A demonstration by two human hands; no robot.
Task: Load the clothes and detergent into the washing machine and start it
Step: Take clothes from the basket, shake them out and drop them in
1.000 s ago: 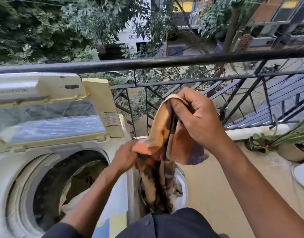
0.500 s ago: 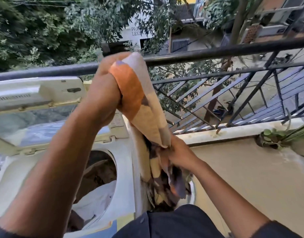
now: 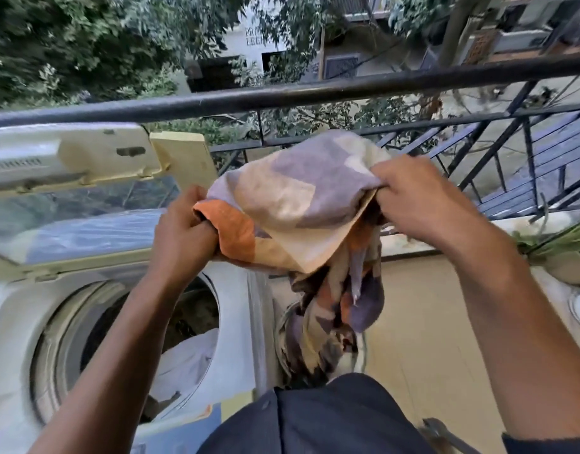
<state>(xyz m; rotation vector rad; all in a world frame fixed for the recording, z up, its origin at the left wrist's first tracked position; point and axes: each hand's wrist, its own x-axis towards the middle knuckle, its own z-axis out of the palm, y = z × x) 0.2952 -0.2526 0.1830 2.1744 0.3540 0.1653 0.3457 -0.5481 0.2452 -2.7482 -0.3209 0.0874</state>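
- Head view: both hands hold a patchwork cloth (image 3: 301, 204) — orange, cream and purple — up in front of the railing (image 3: 315, 93).
- The left hand (image 3: 180, 231) has its fingers curled round the cloth's orange edge; the right hand (image 3: 423, 204) pinches a bunched fold at the other side.
- The rest of the cloth hangs down just right of the washing machine (image 3: 236, 322).
- The machine's lid (image 3: 85, 198) stands raised — a pale garment (image 3: 187, 362) lies in the drum (image 3: 69, 339).
- A potted plant (image 3: 563, 253) sits at the right edge.
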